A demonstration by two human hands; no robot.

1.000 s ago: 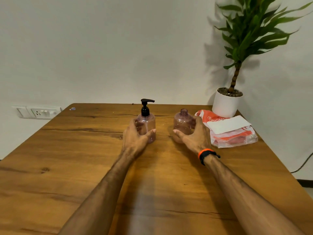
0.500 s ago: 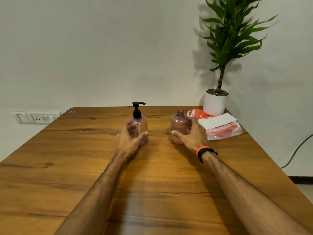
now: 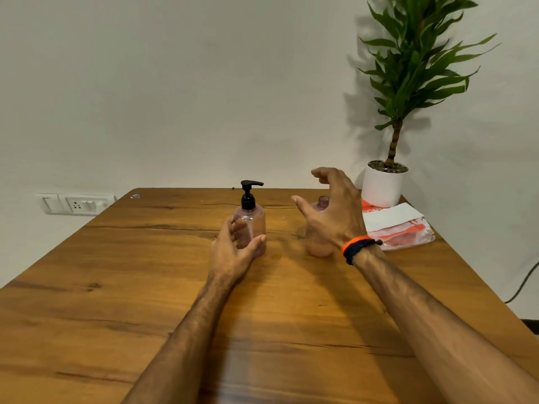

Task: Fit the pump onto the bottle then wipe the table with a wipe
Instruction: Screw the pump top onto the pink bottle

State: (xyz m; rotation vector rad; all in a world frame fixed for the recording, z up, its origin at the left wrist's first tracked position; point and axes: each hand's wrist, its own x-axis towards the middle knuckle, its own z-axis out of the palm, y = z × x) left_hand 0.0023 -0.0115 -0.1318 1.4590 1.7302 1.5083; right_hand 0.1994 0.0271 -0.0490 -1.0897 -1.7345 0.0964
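Wall socket (image 3: 76, 204) sat just off the table's (image 3: 116, 287) far left corner. Near the middle of the far edge, the left hand (image 3: 230, 252) wrapped thumb and fingers round the pump bottle (image 3: 252, 225), black pump (image 3: 249, 193) upright on top. Just right of it, the right hand (image 3: 332, 211) hovered over the capless bottle (image 3: 318, 247), fingers spread wide, holding nothing. Wipes pack (image 3: 399, 228) and potted plant (image 3: 385, 185) filled the far right corner.

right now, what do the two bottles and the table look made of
Pump bottle: clear pinkish plastic, probably; you can see through its wall. Open bottle: same tinted, see-through look. Table: wood or wood-look laminate, glossy, with grain, knots and sheen.
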